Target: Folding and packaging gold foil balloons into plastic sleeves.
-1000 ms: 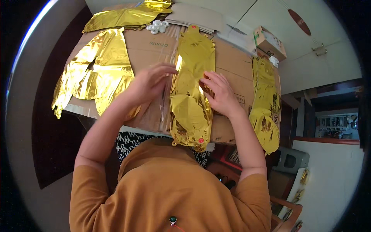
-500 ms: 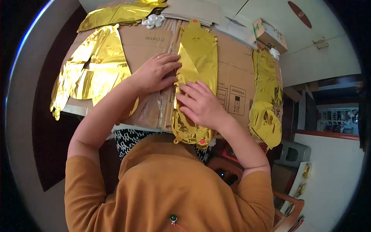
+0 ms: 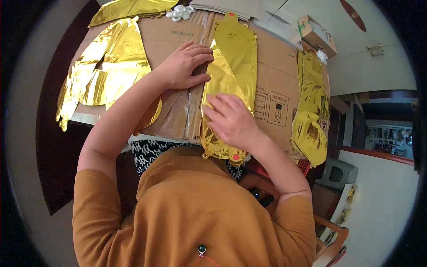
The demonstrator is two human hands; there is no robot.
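Observation:
In front of me a long gold foil balloon [image 3: 235, 55] lies flat on the cardboard, with a red dot at its far end and another at its near end. A diagonal crease crosses its upper half, and its near end is wrinkled. My left hand [image 3: 184, 66] rests on the cardboard, fingers spread, fingertips at the balloon's left edge. Over the balloon's nearer half is my right hand [image 3: 233, 120], its fingers loosely bent and slightly blurred. Nothing shows in its grasp, and it hides part of the foil.
Opened-out cardboard [image 3: 173, 109] covers the table. A large gold foil balloon [image 3: 126, 53] lies left, another gold foil piece [image 3: 133, 11] far left, and a crumpled gold one [image 3: 309, 107] right. White rings [image 3: 180, 13] and a small carton [image 3: 316, 35] sit at the back.
My right hand's fingers have drawn closer together and bent, after lying spread on the foil. The left hand stays by the balloon's left edge. The whole view has shifted slightly.

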